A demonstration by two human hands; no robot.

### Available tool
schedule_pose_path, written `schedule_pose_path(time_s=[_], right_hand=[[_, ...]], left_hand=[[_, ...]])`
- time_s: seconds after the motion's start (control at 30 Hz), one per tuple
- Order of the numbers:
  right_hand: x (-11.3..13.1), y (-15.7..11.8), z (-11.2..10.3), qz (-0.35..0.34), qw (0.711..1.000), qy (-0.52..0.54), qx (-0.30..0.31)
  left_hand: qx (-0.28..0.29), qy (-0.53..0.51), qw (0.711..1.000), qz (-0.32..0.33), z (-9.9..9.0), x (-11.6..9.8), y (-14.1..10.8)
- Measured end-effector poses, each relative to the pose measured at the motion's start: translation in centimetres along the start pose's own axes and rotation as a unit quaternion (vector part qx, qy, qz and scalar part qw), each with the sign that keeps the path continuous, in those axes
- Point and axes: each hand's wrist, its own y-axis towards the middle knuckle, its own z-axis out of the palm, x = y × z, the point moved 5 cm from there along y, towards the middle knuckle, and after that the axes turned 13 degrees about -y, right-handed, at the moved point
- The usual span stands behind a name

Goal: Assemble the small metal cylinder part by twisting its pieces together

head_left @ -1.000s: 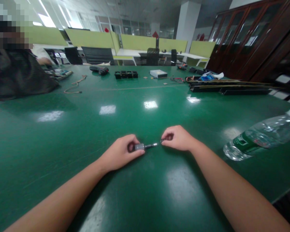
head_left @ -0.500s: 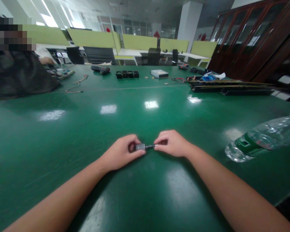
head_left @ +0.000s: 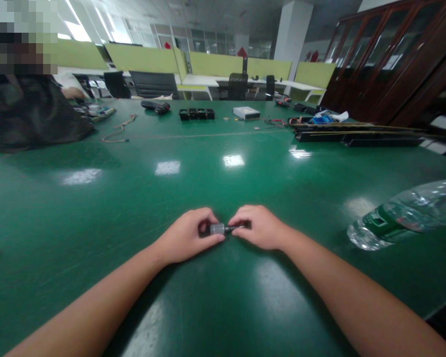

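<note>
My left hand is closed around a small grey cylinder, with thumb and fingers on either side of it. A thin dark shaft sticks out of the cylinder's right end, and my right hand pinches it between thumb and fingertips. The two hands are close together, low over the green table. The piece lies roughly level between them. Its exact kind is too small to make out, and my fingers hide parts of both ends.
A clear plastic bottle with a green label lies on its side at the right. Black channel strips, a silver box, black blocks and a cable lie farther back. Another person's dark clothing is at the left.
My right hand has slid left along the shaft, closer to the grey cylinder. My left hand keeps its hold nearly in place.
</note>
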Motion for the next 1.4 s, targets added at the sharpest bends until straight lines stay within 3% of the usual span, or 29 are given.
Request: schedule_pose_path(time_s=[1.4], right_hand=[[0.13,-0.02,0.02,-0.017,1.000,-0.013,-0.010]], left_hand=[[0.013,0.009,1.000,-0.008,0.11,-0.02,0.02]])
